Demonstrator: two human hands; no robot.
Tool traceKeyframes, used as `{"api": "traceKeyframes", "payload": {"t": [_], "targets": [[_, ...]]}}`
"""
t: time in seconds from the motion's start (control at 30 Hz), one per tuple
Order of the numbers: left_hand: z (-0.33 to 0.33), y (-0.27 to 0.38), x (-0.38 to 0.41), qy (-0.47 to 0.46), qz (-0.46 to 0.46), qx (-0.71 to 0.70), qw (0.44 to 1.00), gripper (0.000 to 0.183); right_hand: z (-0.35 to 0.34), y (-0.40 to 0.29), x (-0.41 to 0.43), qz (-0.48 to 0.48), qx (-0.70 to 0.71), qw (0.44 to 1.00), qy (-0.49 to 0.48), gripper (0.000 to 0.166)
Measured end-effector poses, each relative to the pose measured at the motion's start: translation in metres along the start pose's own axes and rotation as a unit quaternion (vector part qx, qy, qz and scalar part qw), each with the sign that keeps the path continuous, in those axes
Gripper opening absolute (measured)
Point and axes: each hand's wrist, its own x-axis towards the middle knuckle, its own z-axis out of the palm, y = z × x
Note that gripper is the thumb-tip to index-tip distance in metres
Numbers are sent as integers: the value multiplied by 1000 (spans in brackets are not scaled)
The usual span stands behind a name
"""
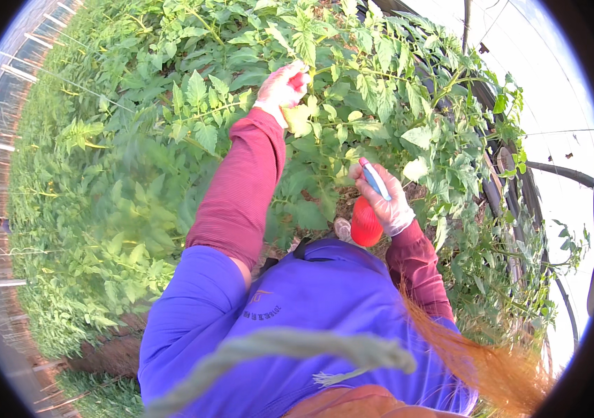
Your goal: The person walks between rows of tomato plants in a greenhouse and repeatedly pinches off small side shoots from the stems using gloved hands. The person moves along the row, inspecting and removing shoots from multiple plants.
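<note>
Tomato plants (255, 62) with broad green leaves fill the space before me. My left hand (286, 89), in a thin translucent glove and maroon sleeve, is raised at a plant's upper stem, its fingers curled inward; whether it grips the stem cannot be told. Lower and to the right, my right hand (388, 201), gloved likewise, holds a blue and white pen-like tool (375, 180) with a reddish tip. Directly under that hand is a red ribbed container (365, 223); how it is held or hung is hidden. Yellowish leaves (298, 121) lie just beneath my left hand.
Pale translucent sheeting (563, 146) and dark curved poles (516, 198) stand along the right side. Thin strings run through the plants at the left. A shoe (343, 229) shows on the ground near the red container. A thick pale rope (297, 345) crosses close to the camera.
</note>
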Motion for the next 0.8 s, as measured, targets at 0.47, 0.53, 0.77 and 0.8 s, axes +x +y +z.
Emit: {"api": "traceKeyframes", "payload": {"t": [0.47,0.53,0.77,0.8], "targets": [[-29,13,14,111,10,260,959,53,-6,44,22,233,638,734,22,23],[-46,13,21,202,195,291,914,58,-1,53,16,64,298,952,-16,29],[61,31,-15,18,393,722,570,31,-7,42,27,267,700,662,7,17],[64,38,-13,-17,416,767,489,29,-4,40,26,255,697,670,27,20]]}}
